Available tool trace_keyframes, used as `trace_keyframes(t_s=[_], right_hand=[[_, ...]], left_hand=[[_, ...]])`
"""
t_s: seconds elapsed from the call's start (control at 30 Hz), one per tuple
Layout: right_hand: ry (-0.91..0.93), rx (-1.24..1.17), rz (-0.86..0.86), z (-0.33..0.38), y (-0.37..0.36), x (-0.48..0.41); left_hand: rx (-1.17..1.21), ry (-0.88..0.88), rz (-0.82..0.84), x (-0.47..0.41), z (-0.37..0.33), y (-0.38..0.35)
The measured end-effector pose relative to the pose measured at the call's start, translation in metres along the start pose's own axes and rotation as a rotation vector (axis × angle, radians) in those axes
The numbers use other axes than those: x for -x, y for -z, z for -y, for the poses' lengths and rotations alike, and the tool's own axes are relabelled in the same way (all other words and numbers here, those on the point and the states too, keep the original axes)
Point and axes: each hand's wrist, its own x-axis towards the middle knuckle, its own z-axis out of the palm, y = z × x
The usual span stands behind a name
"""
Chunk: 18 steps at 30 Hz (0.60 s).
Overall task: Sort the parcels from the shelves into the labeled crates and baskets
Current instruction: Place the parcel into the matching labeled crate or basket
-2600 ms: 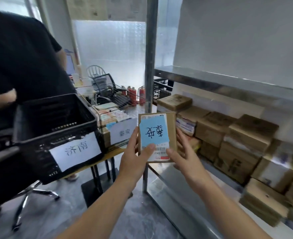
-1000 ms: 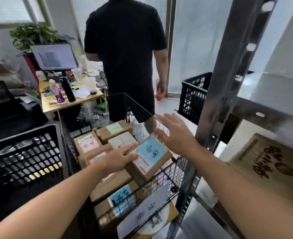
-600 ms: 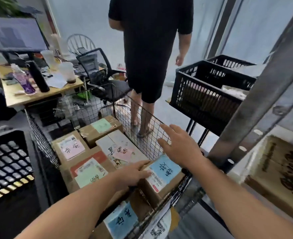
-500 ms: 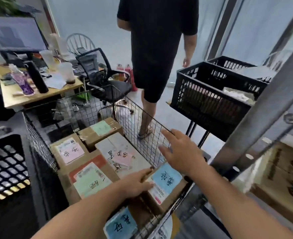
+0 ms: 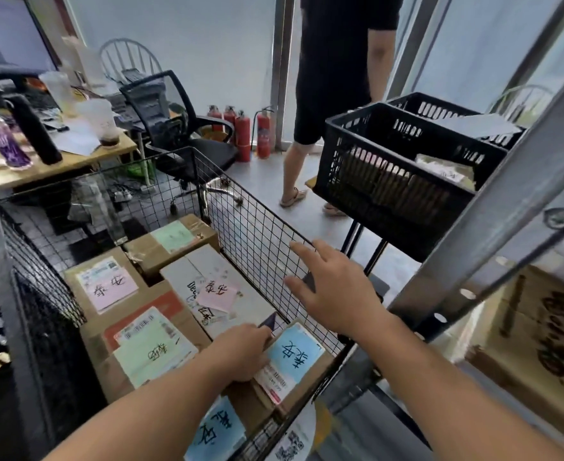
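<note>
A cardboard parcel with a blue handwritten label lies in the near right corner of a black wire basket, on top of other parcels. My left hand rests on the parcel's left edge, fingers laid over it. Above the basket's right rim hovers my right hand, fingers spread, holding nothing. Several more labelled parcels fill the basket: a green-labelled one, a pink-labelled one, a white one with a pink note.
A black plastic crate holding parcels stands on a stand to the right. A person in black walks away behind it. The metal shelf post rises at right, boxes on the shelf. A desk and office chair stand at left.
The blue-labelled parcel, held in both hands at the shelf earlier, now lies in the wire basket. My right hand has let go and lifted off it; my left hand still touches it.
</note>
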Motion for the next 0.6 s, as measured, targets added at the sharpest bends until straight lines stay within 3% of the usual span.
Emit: trace_keyframes(t_s=[0.3, 0.47, 0.6], right_hand=[[0.026, 0.011, -0.109, 0.014, 0.011, 0.021], [0.041, -0.002, -0.235, 0.027, 0.019, 0.077], [0.011, 0.003, -0.293, 0.019, 0.031, 0.128]], left_hand=[[-0.026, -0.165, -0.357, 0.047, 0.019, 0.094], [-0.081, -0.219, -0.432, 0.092, 0.032, 0.12], [0.012, -0.297, -0.591, 0.131, -0.006, 0.131]])
